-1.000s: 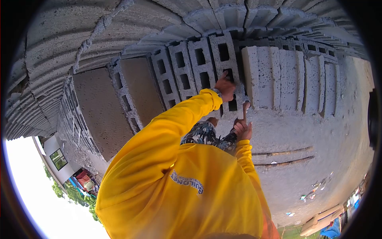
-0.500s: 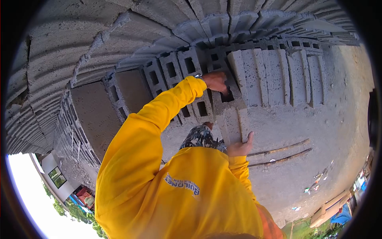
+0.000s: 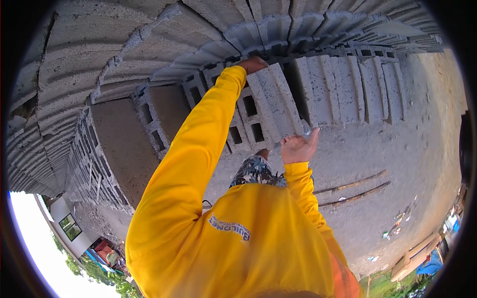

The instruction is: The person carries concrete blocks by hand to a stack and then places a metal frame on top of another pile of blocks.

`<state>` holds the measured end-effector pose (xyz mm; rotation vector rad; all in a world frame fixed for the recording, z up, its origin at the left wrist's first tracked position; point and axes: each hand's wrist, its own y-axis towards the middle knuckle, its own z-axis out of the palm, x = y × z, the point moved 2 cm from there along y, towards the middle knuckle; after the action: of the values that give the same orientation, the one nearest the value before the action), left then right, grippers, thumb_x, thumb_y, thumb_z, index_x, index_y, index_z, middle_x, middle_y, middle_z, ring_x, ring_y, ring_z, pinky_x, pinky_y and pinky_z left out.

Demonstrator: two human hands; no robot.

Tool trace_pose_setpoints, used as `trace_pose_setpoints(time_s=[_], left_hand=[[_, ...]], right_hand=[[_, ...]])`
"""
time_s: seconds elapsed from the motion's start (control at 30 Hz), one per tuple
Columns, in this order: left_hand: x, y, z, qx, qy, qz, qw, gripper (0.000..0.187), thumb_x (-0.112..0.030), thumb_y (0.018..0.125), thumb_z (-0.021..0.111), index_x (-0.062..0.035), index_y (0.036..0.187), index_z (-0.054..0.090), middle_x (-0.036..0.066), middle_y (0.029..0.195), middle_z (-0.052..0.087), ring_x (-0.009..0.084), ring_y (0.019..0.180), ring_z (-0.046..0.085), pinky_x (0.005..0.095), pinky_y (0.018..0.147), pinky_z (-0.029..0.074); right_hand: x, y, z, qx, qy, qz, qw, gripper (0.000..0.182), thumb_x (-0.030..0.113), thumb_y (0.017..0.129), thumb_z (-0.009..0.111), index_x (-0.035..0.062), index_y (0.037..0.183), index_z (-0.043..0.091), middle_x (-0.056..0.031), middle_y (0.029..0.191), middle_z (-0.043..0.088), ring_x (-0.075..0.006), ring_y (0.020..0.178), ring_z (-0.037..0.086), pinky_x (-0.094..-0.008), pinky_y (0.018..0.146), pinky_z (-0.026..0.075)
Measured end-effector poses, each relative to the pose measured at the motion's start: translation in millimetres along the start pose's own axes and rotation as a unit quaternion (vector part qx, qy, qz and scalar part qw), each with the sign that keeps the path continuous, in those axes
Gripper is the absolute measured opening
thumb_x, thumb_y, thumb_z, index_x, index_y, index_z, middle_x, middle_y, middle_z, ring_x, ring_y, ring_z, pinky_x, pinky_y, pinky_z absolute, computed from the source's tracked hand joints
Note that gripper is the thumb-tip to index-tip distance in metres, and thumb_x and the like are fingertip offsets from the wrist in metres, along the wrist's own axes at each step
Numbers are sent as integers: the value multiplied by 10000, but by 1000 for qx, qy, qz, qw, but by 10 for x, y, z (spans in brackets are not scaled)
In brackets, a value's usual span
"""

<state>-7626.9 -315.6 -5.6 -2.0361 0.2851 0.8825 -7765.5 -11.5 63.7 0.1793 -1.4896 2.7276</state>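
My left hand (image 3: 252, 64) is wrapped over the far end of a grey hollow concrete block (image 3: 276, 102). That block leans in a row, beside another block (image 3: 250, 111) whose square holes show. My right hand (image 3: 297, 148) is palm up near the block's lower end, with its thumb stretched out and its fingers apart. Whether its fingertips touch the block is hard to tell. To the right of a dark gap stand more ribbed blocks (image 3: 343, 89) in a row.
A tall stack of blocks (image 3: 134, 59) curves along the back and left. Two thin sticks (image 3: 353, 184) lie on the dusty ground (image 3: 357, 218). A leg in patterned shorts (image 3: 253, 171) is below the row. Boards and litter lie at the lower right.
The block has shifted left and turned upright against the row, widening the gap on its right. My left hand has moved from its hole to its far end; my right hand has come off its lower part.
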Motion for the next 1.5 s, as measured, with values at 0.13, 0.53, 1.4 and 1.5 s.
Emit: trace_pose_setpoints(time_s=[0.13,0.53,1.4,1.5], left_hand=[[10,-491,94,-142,-480,34,865,502,-378,896,469,1,1211,565,172,1244,585,309,1131,558,400,1015,378],[-248,-1432,1012,-304,-466,14,831,594,-568,906,406,-192,1366,431,2,1355,473,208,1209,436,414,996,303],[644,-1367,1607,-105,510,164,838,694,-453,719,712,-33,1244,543,196,1197,609,303,1168,546,473,1149,136],[842,-1151,1627,-144,489,175,843,644,-416,702,731,-59,1216,579,170,1160,639,287,1145,567,461,1152,124]], right_hand=[[30,152,-301,75,21,40,996,757,742,717,596,5,889,569,-89,812,517,-255,951,450,-396,881,292],[404,-138,-1241,43,-88,-52,994,786,666,896,378,-15,1261,522,-178,1132,646,-271,1043,590,-350,876,407],[-809,322,-3005,-201,-262,18,944,553,514,934,456,37,1157,625,-117,910,705,-180,716,663,-268,613,472],[-934,258,-2781,-192,-309,25,931,556,520,924,464,41,1155,628,-115,901,702,-177,723,657,-274,619,465]])
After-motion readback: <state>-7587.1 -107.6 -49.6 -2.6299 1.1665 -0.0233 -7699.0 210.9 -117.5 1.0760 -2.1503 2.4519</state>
